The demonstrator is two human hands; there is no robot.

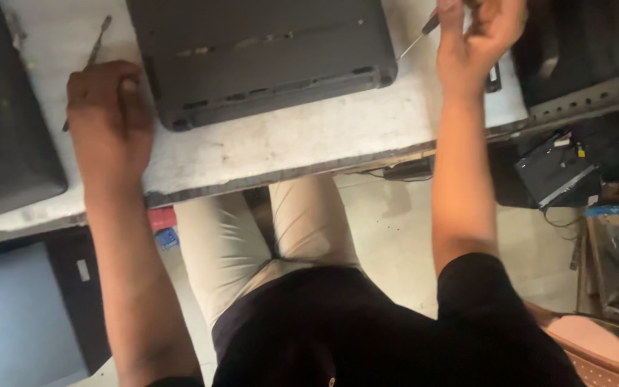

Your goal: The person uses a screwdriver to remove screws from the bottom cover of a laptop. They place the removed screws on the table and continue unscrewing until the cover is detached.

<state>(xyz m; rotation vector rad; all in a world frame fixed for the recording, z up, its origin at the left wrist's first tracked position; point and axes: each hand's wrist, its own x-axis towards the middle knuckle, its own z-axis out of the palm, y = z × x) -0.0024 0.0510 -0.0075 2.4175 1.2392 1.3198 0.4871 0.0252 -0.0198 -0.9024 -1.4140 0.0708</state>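
Left hand (109,115) gripping metal pry tool (98,44), right hand (478,39) pinching screwdriver (418,37), grey laptop (259,54) between

I take this for a small electronics repair workshop. I see a worn, stained white workbench (266,147) carrying a grey laptop (259,57) laid bottom-up, with another dark laptop (1,107) at the bench's left end. A thin metal prying tool (93,54) lies on the bench. To the right, perforated metal shelving (589,97) and heaps of dismantled parts and cables (574,175) crowd the pale tiled floor (388,236).
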